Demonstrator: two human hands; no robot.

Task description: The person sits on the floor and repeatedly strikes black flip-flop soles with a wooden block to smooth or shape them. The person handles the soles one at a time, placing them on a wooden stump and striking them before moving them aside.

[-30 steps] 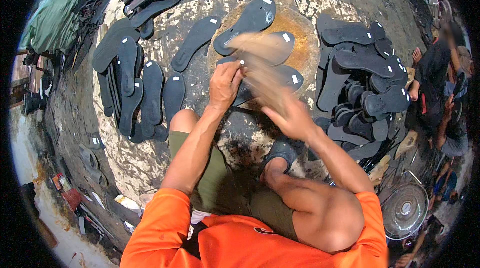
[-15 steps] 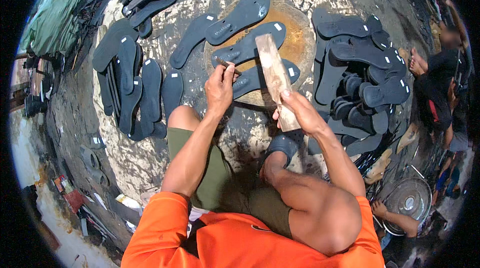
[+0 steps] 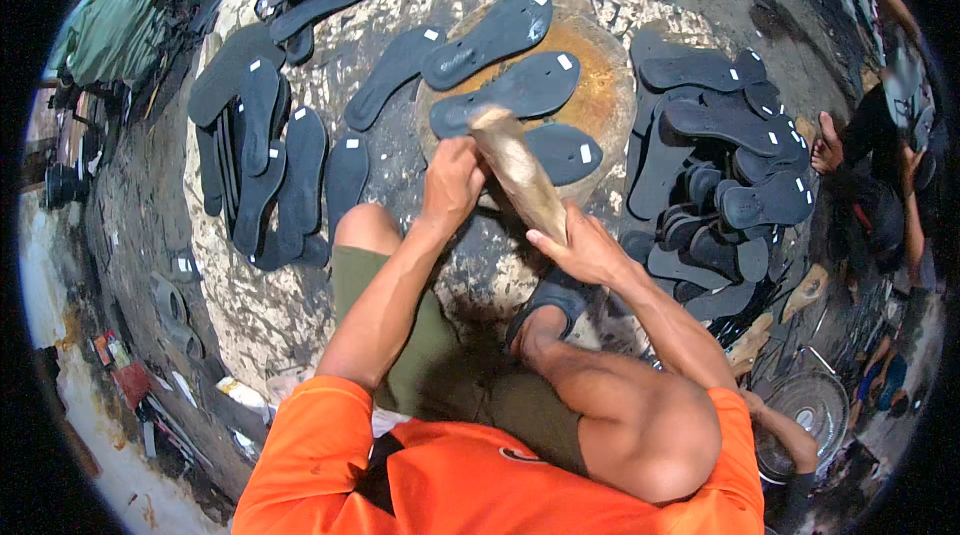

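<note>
While right hand (image 3: 590, 247) clamps wooden bat (image 3: 519, 170), left hand (image 3: 453, 180) curls by lower-left edge of round block (image 3: 605, 75) bearing soles (image 3: 530, 87); can't tell its grip.

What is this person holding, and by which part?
The right hand grips a long, pale brown wooden bar by its near end; whether the left hand holds anything cannot be told.

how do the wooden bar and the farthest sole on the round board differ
The wooden bar is pale brown, while the farthest sole is dark grey with a small white tag.
The bar is fairly straight-sided; the sole has a curved foot outline.
The right hand grips the bar, whereas the sole lies on the round board.
Both are longer than wide.
</note>
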